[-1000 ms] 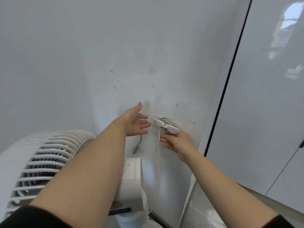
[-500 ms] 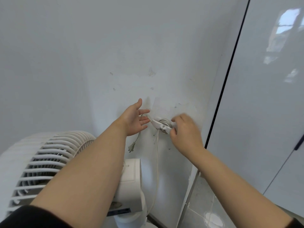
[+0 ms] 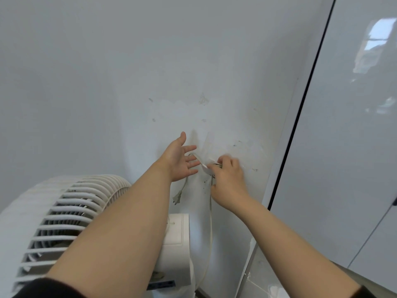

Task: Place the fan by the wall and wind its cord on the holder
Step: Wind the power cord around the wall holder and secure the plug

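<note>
On the wall [image 3: 107, 82], our right hand [image 3: 227, 177] had moved from under the holder [image 3: 206, 168] to curl over it, left hand [image 3: 180, 162] spread open beside it, cord [image 3: 211, 211] seemingly almost wound.

To the right, a glossy white panel [image 3: 343, 147], tall and flat, running past the top edge of the view. Down its left side, a thin black strip [image 3: 297, 117], slanting from upper right to lower left. High on the gloss, a blurred reflection of a bright window [image 3: 373, 46], with fainter dark shapes below it. At the far right edge, a small dark handle [image 3: 394, 201], cut off by the frame. Below that, a fine seam [image 3: 371, 237] angling down and left across the panel. Along the panel's foot, a dull grey-brown band [image 3: 382, 284]. Lowest of all, pale shiny floor tiles [image 3: 268, 289] with a soft bright glint.
</note>
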Tool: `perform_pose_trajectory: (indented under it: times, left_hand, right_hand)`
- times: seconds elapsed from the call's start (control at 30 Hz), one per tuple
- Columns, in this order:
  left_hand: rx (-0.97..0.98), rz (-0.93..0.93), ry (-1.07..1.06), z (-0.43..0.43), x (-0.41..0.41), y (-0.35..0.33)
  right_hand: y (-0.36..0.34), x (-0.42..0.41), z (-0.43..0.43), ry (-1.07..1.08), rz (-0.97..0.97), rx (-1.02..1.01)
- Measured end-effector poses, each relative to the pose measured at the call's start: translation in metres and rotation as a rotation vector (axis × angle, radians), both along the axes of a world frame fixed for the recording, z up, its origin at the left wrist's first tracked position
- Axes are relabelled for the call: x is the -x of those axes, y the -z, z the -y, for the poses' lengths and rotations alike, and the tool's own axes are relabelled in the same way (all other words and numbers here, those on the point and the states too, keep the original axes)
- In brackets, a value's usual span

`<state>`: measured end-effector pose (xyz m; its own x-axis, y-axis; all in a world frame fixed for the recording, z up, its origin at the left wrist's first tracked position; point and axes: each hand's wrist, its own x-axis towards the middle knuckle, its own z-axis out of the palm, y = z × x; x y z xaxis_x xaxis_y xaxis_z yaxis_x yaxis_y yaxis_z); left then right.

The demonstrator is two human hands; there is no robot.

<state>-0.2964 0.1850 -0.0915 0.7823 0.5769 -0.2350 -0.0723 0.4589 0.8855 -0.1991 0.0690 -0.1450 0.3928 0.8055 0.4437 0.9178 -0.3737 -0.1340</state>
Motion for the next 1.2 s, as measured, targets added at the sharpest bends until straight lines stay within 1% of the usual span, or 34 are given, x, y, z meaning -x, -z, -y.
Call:
perform_pose_trajectory:
  times: [0.07, 0.2, 0.33, 0.4, 0.5, 0.6, 0.63, 0.77, 0.93, 1.0, 1.1, 1.2]
  left_hand:
    - [-0.008, 0.022, -0.014, 0.002, -0.002, -0.002]
    - [-0.062, 0.000, -0.023, 0.007, -0.006, -0.005]
    - [-0.084, 0.013, -0.086, 0.009, -0.007, -0.006]
    - [-0.102, 0.020, -0.103, 0.010, -0.008, -0.006]
    - [-0.130, 0.035, -0.132, 0.012, -0.008, -0.007]
    - [-0.156, 0.045, -0.151, 0.014, -0.008, -0.007]
    - [-0.162, 0.049, -0.156, 0.015, -0.009, -0.007]
    - [-0.176, 0.080, -0.180, 0.017, -0.009, -0.008]
    - [-0.194, 0.128, -0.237, 0.020, -0.012, -0.014]
    - [-0.156, 0.157, -0.287, 0.022, -0.012, -0.016]
    - [-0.093, 0.234, -0.421, 0.022, -0.009, -0.018]
    - [-0.040, 0.324, -0.496, 0.025, -0.006, -0.021]
  right_hand:
    - [-0.001, -0.003, 0.002, -0.036, -0.003, -0.005]
    - [-0.002, -0.009, 0.005, -0.078, 0.043, -0.012]
    - [-0.001, -0.008, 0.008, -0.101, 0.061, -0.028]
    - [0.001, -0.006, 0.011, -0.102, 0.020, -0.060]
    - [-0.001, -0.008, 0.017, -0.107, -0.118, -0.117]
    - [-0.002, -0.011, 0.019, -0.118, -0.147, -0.154]
    - [-0.002, -0.011, 0.017, -0.109, -0.135, -0.156]
    - [0.000, -0.010, 0.009, -0.021, 0.059, -0.182]
    - [0.001, -0.011, 0.005, -0.035, 0.136, -0.205]
    - [0.000, -0.014, 0.006, -0.064, 0.145, -0.176]
    - [-0.006, -0.018, 0.013, -0.116, 0.148, -0.097]
    - [-0.017, -0.023, 0.013, -0.108, 0.127, -0.005]
